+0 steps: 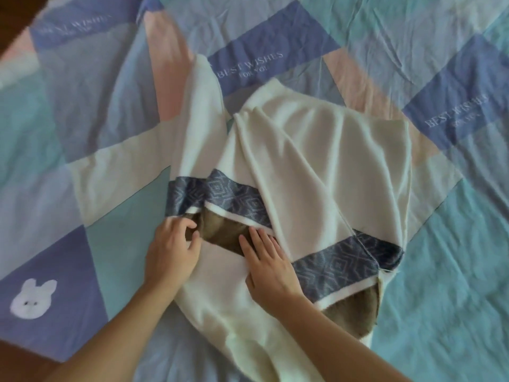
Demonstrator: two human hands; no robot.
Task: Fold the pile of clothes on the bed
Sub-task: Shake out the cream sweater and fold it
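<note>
Garment: cream sweater (316, 150), blue patterned band, spread on patchwork bed (454, 244).
Left hand (172, 249): fingers curled, brown panel pinched at 9 o'clock.
Right hand (268, 264): laid flat, fingers straight.

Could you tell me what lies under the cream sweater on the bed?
The cream sweater lies spread on the patchwork quilt, which shows all around it. Both hands rest on top of it. Whether anything else lies beneath cannot be seen, since the sweater covers that patch.
</note>
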